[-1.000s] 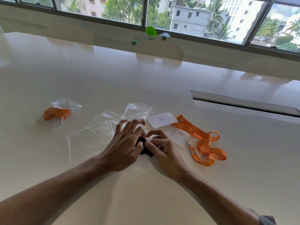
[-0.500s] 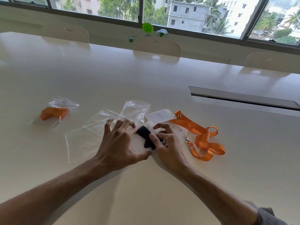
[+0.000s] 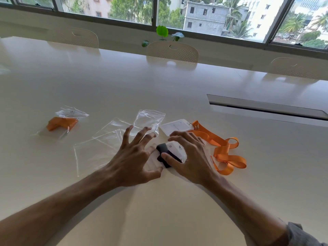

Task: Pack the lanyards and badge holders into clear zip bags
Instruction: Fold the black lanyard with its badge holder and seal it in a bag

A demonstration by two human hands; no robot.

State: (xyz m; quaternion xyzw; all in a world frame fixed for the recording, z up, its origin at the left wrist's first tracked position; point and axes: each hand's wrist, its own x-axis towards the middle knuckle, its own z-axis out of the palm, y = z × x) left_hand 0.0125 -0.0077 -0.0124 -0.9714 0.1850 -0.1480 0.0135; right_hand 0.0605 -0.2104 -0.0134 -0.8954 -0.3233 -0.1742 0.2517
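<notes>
Since a sec ago, right hand gripped black lanyard w/ badge holder folded on top. Left hand lifted, fingers spread, holding nothing. Bundle prob ready for a zip bag.

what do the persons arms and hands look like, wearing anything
Both forearms are bare. The left hand and right hand wear no gloves, and no rings, watch or wristband show on either. The only clothing in view is a grey sleeve on the right arm, pushed or rolled up near the elbow at the bottom right corner. No sleeve shows on the left arm within the frame.
</notes>
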